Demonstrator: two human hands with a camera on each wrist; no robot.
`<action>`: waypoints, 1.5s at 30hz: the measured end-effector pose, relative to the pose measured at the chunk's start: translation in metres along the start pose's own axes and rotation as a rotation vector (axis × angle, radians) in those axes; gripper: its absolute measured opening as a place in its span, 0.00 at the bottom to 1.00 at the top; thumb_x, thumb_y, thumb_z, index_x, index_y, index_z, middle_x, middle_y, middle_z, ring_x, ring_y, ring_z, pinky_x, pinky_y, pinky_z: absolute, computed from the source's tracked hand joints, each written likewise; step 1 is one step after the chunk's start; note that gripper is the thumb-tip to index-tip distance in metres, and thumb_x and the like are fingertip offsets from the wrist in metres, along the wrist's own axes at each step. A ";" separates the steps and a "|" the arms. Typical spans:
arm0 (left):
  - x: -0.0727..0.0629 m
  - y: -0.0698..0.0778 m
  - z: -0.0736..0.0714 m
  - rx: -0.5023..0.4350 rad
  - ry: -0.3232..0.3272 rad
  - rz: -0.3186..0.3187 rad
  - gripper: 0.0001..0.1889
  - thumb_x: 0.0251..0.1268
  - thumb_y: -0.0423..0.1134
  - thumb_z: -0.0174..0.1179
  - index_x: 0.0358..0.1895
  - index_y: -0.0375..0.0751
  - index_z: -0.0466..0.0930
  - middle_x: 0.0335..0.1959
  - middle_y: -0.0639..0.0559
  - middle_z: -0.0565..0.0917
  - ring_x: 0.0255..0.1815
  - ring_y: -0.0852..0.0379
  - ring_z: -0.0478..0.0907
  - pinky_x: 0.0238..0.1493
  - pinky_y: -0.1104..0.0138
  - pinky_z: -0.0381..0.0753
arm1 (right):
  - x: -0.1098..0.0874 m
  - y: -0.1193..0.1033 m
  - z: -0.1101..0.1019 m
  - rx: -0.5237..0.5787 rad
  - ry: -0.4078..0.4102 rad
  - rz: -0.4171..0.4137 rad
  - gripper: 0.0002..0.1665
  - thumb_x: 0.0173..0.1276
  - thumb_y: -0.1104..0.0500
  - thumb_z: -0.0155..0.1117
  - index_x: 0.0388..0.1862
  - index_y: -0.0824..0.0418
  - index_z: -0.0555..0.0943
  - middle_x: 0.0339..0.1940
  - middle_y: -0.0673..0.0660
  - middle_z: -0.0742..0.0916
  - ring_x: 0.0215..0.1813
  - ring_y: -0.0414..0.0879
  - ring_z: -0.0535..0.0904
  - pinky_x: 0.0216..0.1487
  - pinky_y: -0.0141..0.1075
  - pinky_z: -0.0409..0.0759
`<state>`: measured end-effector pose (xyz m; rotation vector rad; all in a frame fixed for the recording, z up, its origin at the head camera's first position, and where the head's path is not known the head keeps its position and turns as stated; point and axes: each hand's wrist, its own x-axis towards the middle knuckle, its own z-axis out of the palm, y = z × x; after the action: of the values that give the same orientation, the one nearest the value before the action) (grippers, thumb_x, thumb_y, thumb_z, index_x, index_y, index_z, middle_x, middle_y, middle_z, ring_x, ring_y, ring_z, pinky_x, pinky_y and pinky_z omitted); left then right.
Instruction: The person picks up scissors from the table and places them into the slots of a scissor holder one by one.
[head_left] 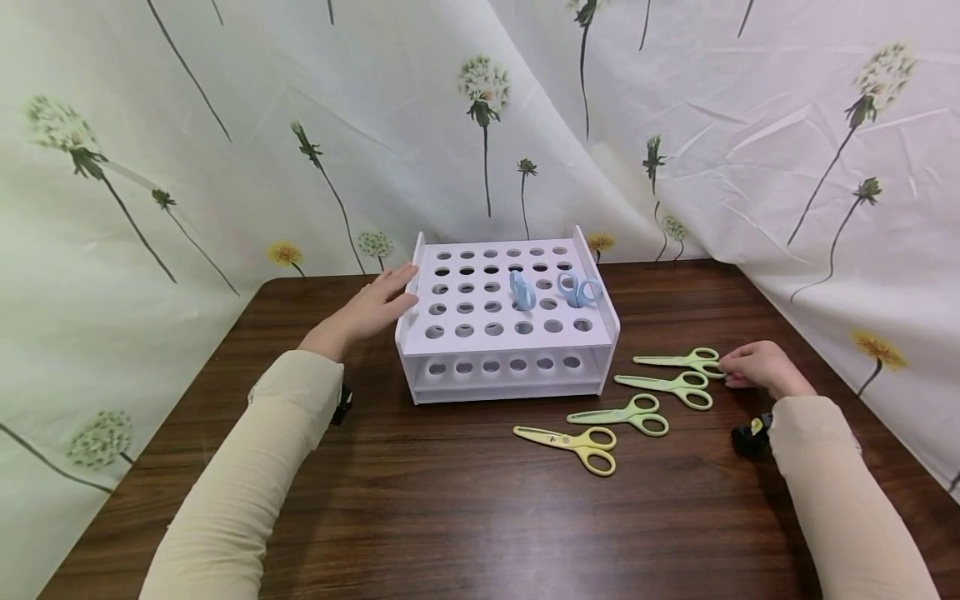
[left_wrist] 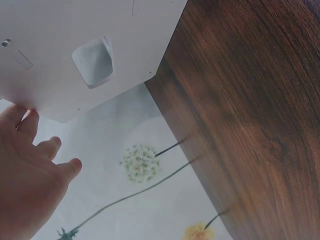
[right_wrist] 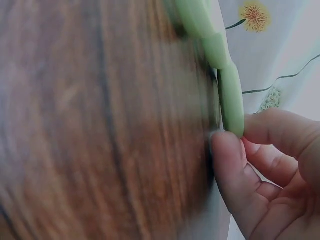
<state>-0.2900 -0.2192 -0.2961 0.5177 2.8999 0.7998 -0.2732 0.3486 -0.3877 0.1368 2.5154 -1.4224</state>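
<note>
My left hand rests its fingertips against the left side wall of a white rack with rows of round holes. In the left wrist view, the fingertips touch the edge of the side panel, and the other fingers are spread. My right hand pinches the handle of the farthest pair of green scissors, which lies right of the rack. Seen from the right wrist, thumb and forefinger meet at the end of the green handle. Two pairs of blue scissors stand in rack holes, handles up.
Two more pairs of green scissors and a yellow pair lie in a slanting row on the brown wooden table, blades pointing left. A white curtain with printed flowers hangs behind the table and along its sides.
</note>
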 end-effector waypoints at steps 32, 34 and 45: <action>-0.001 -0.001 -0.001 -0.007 0.008 0.026 0.32 0.72 0.51 0.40 0.74 0.45 0.44 0.74 0.52 0.43 0.72 0.47 0.32 0.66 0.48 0.35 | -0.016 -0.019 -0.016 0.898 0.059 -0.141 0.13 0.65 0.72 0.55 0.27 0.62 0.84 0.28 0.54 0.84 0.29 0.43 0.82 0.37 0.31 0.80; -0.001 -0.001 -0.002 -0.005 0.004 0.030 0.32 0.72 0.51 0.39 0.74 0.45 0.44 0.74 0.51 0.43 0.72 0.46 0.32 0.66 0.48 0.35 | -0.017 -0.026 -0.018 0.958 0.072 -0.157 0.13 0.64 0.74 0.55 0.26 0.64 0.84 0.27 0.55 0.84 0.28 0.44 0.82 0.36 0.31 0.80; -0.001 -0.001 0.000 -0.004 0.000 0.018 0.32 0.72 0.52 0.39 0.74 0.46 0.43 0.74 0.52 0.43 0.72 0.46 0.32 0.66 0.48 0.34 | -0.022 -0.065 -0.021 1.070 0.059 -0.276 0.11 0.63 0.76 0.54 0.30 0.69 0.83 0.29 0.59 0.84 0.28 0.47 0.82 0.36 0.34 0.81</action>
<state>-0.2899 -0.2206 -0.2963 0.5433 2.8975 0.8076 -0.2683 0.3339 -0.3174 0.0109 1.5641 -2.7400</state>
